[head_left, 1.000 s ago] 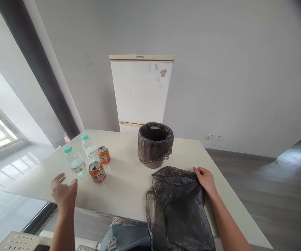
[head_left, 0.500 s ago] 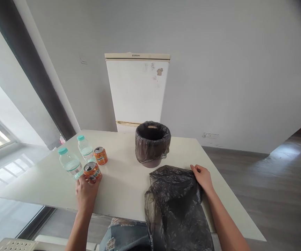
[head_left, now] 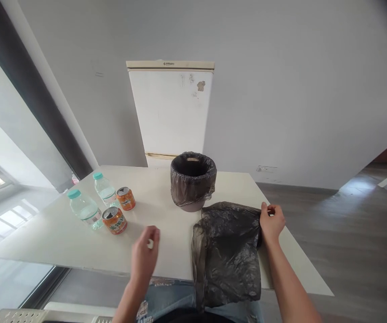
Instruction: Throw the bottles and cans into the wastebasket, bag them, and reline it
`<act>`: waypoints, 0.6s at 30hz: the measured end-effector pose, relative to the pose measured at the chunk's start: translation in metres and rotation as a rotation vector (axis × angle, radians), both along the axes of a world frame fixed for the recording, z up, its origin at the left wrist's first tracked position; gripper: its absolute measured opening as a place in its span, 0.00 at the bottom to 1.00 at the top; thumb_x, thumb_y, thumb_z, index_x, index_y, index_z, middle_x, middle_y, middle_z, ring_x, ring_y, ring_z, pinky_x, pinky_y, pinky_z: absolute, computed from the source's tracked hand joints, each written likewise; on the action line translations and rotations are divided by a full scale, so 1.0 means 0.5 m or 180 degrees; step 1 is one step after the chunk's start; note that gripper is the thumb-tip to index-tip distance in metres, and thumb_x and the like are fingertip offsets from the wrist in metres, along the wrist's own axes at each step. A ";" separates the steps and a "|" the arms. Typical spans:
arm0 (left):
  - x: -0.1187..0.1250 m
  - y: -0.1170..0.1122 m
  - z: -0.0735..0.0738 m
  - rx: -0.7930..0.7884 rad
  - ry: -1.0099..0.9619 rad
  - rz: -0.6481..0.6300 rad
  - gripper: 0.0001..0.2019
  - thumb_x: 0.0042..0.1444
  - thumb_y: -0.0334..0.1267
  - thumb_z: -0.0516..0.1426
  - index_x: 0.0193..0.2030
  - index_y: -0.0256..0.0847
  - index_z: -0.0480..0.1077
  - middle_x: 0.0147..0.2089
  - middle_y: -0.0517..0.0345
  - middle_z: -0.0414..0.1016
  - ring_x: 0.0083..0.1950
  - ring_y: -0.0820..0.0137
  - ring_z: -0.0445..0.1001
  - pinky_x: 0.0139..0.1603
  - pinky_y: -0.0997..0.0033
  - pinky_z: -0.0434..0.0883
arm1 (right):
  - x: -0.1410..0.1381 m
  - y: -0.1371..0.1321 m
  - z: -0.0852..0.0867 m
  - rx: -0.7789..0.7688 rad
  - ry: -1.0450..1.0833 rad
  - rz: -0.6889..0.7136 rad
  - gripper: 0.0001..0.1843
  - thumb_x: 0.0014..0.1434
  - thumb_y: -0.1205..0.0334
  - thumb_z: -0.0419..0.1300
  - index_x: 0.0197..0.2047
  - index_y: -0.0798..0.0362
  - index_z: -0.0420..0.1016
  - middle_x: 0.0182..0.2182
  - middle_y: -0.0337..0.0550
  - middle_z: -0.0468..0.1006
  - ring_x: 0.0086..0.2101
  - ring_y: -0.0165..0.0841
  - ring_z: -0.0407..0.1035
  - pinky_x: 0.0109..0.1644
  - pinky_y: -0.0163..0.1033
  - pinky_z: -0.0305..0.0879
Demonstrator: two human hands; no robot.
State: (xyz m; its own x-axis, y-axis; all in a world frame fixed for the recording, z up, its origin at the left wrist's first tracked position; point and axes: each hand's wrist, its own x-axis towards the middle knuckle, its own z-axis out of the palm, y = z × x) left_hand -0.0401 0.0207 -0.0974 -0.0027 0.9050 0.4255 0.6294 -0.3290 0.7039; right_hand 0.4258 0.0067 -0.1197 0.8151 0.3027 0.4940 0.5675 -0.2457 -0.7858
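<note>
Fridge stands against the wall past the far side of the table, door marked near its upper right. Pale table carries everything else. Loose black bag lies on the near right part of the table, its lower end hanging over the near edge above the jeans. Bin is upright near the far edge, just beyond the bag, black liner folded over its rim.

Right hand: thumb and fingers pinching the loose bag's far right corner. Left hand: over the near part of the table, between cans and bag, fingers curled, thumb and fingertips pressed together in a loop; can't tell if anything thin is between them.

Two bottles, near and far, upright at left, green caps on. Two orange cans, near and far, upright just right of them.
</note>
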 end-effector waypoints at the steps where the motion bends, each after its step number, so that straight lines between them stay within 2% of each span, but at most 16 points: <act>1: 0.032 -0.019 0.002 -0.0282 0.0023 -0.0399 0.12 0.71 0.48 0.52 0.41 0.46 0.72 0.35 0.60 0.79 0.32 0.69 0.75 0.37 0.71 0.70 | 0.001 0.000 0.006 0.0096 -0.0078 -0.0039 0.17 0.61 0.44 0.57 0.35 0.49 0.68 0.32 0.44 0.75 0.34 0.40 0.67 0.45 0.43 0.60; 3: 0.086 -0.053 0.001 -0.0646 0.0036 -0.0985 0.11 0.70 0.48 0.54 0.48 0.47 0.73 0.39 0.58 0.81 0.34 0.67 0.78 0.36 0.71 0.71 | -0.004 -0.005 0.029 0.0184 -0.0411 -0.0050 0.16 0.62 0.45 0.57 0.38 0.51 0.69 0.36 0.50 0.76 0.39 0.43 0.68 0.48 0.47 0.61; 4: 0.105 -0.067 -0.001 -0.0726 0.0061 -0.1202 0.11 0.69 0.48 0.57 0.52 0.48 0.73 0.43 0.56 0.82 0.38 0.65 0.79 0.38 0.69 0.73 | -0.011 -0.012 0.046 0.0185 -0.0646 -0.0049 0.16 0.63 0.46 0.56 0.39 0.52 0.70 0.38 0.53 0.76 0.41 0.45 0.69 0.50 0.49 0.62; 6: 0.130 -0.083 -0.006 -0.0773 0.0150 -0.1582 0.19 0.65 0.43 0.61 0.61 0.49 0.71 0.52 0.52 0.80 0.48 0.61 0.80 0.47 0.65 0.75 | -0.042 -0.040 0.089 0.0034 -0.1083 0.0128 0.15 0.64 0.49 0.55 0.40 0.52 0.72 0.41 0.57 0.77 0.45 0.49 0.69 0.52 0.52 0.62; 7: 0.137 -0.086 -0.010 -0.0775 0.0223 -0.1773 0.21 0.65 0.40 0.61 0.64 0.51 0.69 0.55 0.51 0.79 0.51 0.61 0.79 0.51 0.63 0.75 | -0.067 -0.062 0.113 -0.0171 -0.1186 0.0406 0.14 0.65 0.50 0.55 0.40 0.52 0.73 0.41 0.57 0.77 0.45 0.50 0.69 0.52 0.52 0.62; 8: 0.140 -0.086 -0.013 -0.0761 0.0313 -0.1953 0.22 0.66 0.36 0.59 0.65 0.52 0.70 0.56 0.51 0.78 0.53 0.61 0.78 0.54 0.62 0.74 | -0.098 -0.088 0.136 -0.0458 -0.1126 0.0882 0.13 0.66 0.50 0.55 0.39 0.51 0.73 0.38 0.54 0.78 0.41 0.47 0.70 0.49 0.50 0.63; 10: 0.142 -0.081 -0.019 -0.0659 0.0540 -0.2257 0.20 0.67 0.29 0.54 0.60 0.52 0.75 0.52 0.52 0.79 0.53 0.61 0.76 0.54 0.61 0.73 | -0.176 -0.147 0.168 -0.1082 -0.0664 0.2065 0.15 0.69 0.48 0.56 0.46 0.48 0.76 0.36 0.49 0.79 0.36 0.42 0.71 0.43 0.45 0.67; 11: 0.142 -0.077 -0.022 -0.0577 0.0646 -0.2326 0.19 0.67 0.26 0.52 0.55 0.50 0.78 0.49 0.52 0.79 0.51 0.61 0.75 0.54 0.60 0.72 | -0.219 -0.176 0.173 -0.1390 -0.0591 0.2671 0.16 0.70 0.48 0.55 0.52 0.46 0.76 0.40 0.49 0.80 0.38 0.42 0.73 0.44 0.45 0.69; 12: 0.141 -0.074 -0.024 -0.0492 0.0726 -0.2349 0.18 0.66 0.25 0.52 0.50 0.48 0.79 0.45 0.52 0.79 0.50 0.60 0.75 0.53 0.59 0.71 | -0.259 -0.203 0.170 -0.1641 -0.0739 0.3175 0.19 0.68 0.48 0.58 0.59 0.42 0.75 0.49 0.49 0.80 0.45 0.44 0.73 0.49 0.46 0.70; 13: 0.140 -0.072 -0.025 -0.0416 0.0769 -0.2349 0.17 0.65 0.24 0.52 0.45 0.46 0.80 0.43 0.52 0.78 0.48 0.60 0.74 0.52 0.59 0.71 | -0.294 -0.227 0.159 -0.1870 -0.1034 0.3593 0.28 0.63 0.48 0.64 0.65 0.39 0.72 0.59 0.49 0.76 0.55 0.48 0.70 0.56 0.50 0.68; 14: 0.138 -0.071 -0.025 -0.0358 0.0769 -0.2347 0.15 0.63 0.24 0.54 0.41 0.44 0.79 0.42 0.51 0.76 0.48 0.60 0.74 0.52 0.59 0.71 | -0.321 -0.247 0.140 -0.2033 -0.1369 0.3870 0.36 0.56 0.47 0.70 0.67 0.36 0.71 0.65 0.48 0.71 0.60 0.55 0.65 0.59 0.54 0.66; 15: 0.136 -0.072 -0.023 -0.0314 0.0739 -0.2367 0.13 0.62 0.24 0.55 0.40 0.43 0.78 0.44 0.51 0.76 0.49 0.60 0.73 0.52 0.59 0.71 | -0.339 -0.263 0.117 -0.2199 -0.1646 0.3998 0.39 0.51 0.49 0.73 0.67 0.35 0.72 0.68 0.48 0.69 0.62 0.59 0.63 0.59 0.57 0.66; 16: 0.132 -0.074 -0.019 -0.0276 0.0691 -0.2422 0.11 0.61 0.24 0.55 0.39 0.43 0.77 0.47 0.50 0.75 0.51 0.60 0.73 0.53 0.59 0.71 | -0.347 -0.275 0.092 -0.2374 -0.1874 0.4046 0.36 0.51 0.51 0.73 0.64 0.36 0.76 0.69 0.48 0.69 0.62 0.60 0.64 0.56 0.57 0.68; 18: 0.123 -0.079 -0.005 -0.0227 0.0555 -0.2669 0.10 0.63 0.26 0.53 0.41 0.43 0.75 0.54 0.48 0.75 0.58 0.58 0.72 0.58 0.58 0.70 | -0.336 -0.296 0.046 -0.2435 -0.2165 0.3825 0.15 0.55 0.57 0.70 0.47 0.41 0.83 0.62 0.48 0.78 0.56 0.57 0.70 0.52 0.57 0.69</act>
State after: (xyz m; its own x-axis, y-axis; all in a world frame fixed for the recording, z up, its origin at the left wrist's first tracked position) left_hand 0.0212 -0.0189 -0.1000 0.7391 0.6033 0.2997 0.2992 -0.6926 0.6563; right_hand 0.2580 -0.1411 -0.0967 -0.3765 0.9224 0.0861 0.8961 0.3862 -0.2190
